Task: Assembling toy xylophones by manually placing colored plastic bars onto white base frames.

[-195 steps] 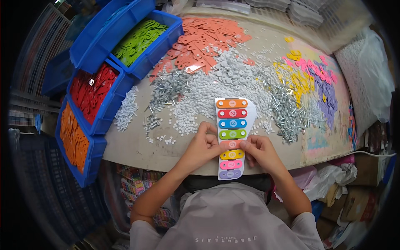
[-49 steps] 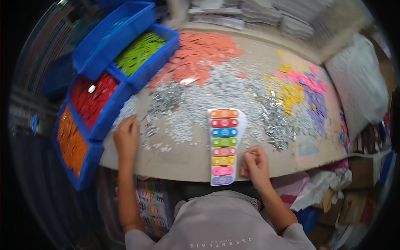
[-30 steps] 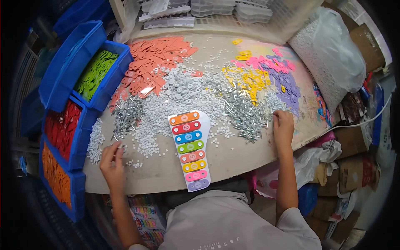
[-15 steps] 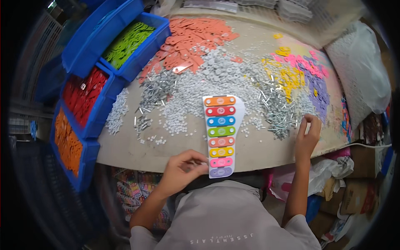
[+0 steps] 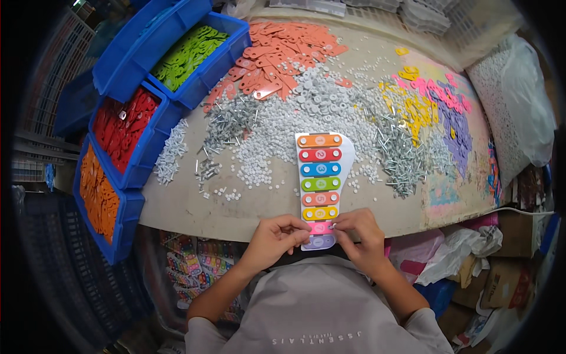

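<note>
A toy xylophone (image 5: 320,184) lies at the table's front edge, its near end hanging slightly over. Its white base carries a column of colored bars with white round caps at the ends of most. My left hand (image 5: 274,241) has its thumb and forefinger closed at the base's left edge, beside the pink bar (image 5: 319,228). From the other side, my right hand (image 5: 362,239) pinches a small white cap (image 5: 333,226) at the pink bar's right end. Below it is the purple bar (image 5: 319,242), partly between my hands.
Beyond the xylophone spread white caps (image 5: 277,133), metal pins (image 5: 404,156) and salmon bars (image 5: 277,50). Yellow bars (image 5: 415,109), pink bars (image 5: 427,88) and purple bars (image 5: 454,135) lie right. Blue bins (image 5: 132,203) of bars line the left; a bulging clear bag (image 5: 513,100) stands right.
My right hand has come from the metal pins at the right to the pink bar's right end. My left hand stays at the xylophone's left edge. The view has shifted slightly.
</note>
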Demonstrator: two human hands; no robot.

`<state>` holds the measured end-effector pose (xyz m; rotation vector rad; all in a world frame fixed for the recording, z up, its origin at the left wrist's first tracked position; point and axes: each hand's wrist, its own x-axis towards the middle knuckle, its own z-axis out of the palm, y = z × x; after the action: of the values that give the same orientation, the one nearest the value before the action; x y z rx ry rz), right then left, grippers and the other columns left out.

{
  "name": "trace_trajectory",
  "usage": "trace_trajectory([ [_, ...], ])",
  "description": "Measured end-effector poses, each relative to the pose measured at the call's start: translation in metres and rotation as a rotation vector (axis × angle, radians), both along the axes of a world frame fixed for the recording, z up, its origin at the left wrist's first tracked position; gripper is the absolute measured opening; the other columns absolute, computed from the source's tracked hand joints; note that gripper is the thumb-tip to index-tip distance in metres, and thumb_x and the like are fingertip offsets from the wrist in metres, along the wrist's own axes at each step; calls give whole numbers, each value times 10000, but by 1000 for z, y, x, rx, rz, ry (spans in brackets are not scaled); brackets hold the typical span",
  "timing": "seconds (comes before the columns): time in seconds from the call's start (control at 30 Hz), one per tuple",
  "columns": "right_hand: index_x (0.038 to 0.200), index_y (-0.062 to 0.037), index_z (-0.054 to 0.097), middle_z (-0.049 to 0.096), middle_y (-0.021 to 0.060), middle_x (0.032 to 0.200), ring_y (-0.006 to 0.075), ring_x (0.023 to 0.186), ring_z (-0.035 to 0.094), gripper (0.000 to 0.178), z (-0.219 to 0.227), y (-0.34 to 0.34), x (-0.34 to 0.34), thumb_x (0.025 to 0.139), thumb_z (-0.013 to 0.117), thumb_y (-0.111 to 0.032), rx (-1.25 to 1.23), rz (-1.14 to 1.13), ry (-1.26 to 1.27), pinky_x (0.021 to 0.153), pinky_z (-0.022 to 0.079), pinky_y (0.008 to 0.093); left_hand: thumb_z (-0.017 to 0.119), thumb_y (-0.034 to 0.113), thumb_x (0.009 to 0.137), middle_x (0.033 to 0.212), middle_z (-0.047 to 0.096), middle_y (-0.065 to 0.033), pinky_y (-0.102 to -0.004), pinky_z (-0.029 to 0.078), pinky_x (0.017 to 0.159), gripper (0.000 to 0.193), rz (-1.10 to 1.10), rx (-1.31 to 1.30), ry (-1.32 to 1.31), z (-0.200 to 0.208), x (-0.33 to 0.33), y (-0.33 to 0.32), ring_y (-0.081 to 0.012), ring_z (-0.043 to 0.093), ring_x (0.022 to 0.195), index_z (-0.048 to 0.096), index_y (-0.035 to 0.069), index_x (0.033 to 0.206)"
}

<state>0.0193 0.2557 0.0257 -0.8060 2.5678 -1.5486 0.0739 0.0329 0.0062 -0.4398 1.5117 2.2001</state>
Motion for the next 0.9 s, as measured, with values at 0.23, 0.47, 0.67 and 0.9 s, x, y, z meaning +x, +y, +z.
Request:
trace_trajectory([
  [0.23,958,-21,611,683,79,906,163,801,641,191,-3,0,10,834,750,19,49,26,-87,692,505,290,737,170,934,698,618,-15,-219,428,559,495,-25,-376,168,3,-7,5,-57,555,614,465,-23,1300],
  [0.47,995,-15,572,623,8,722,43,522,526,184,-4,6,-10,947,706,-131,-100,-33,-986,458,394,210,672,172,982,684,590,12,-220,378,542,558,-289,-261,131,-2,-20,0,-25,490,597,342,-12,1392],
  [0.67,1076,4,609,619,6,735,55,512,534,205,-3,3,-15,992,650,-179,-65,86,-1097,440,404,214,674,172,975,729,619,-40,-251,416,530,484,-336,-173,130,-9,-32,-5,-57,564,622,374,-20,1303],
  [0.9,1054,7,619,595,-3,718,57,508,529,199,-5,0,-13,1017,615,-189,-35,61,-1034,438,415,219,647,150,989,684,590,-13,-230,383,525,442,-219,-124,209,-13,-32,7,-43,548,618,373,-6,1298],
])
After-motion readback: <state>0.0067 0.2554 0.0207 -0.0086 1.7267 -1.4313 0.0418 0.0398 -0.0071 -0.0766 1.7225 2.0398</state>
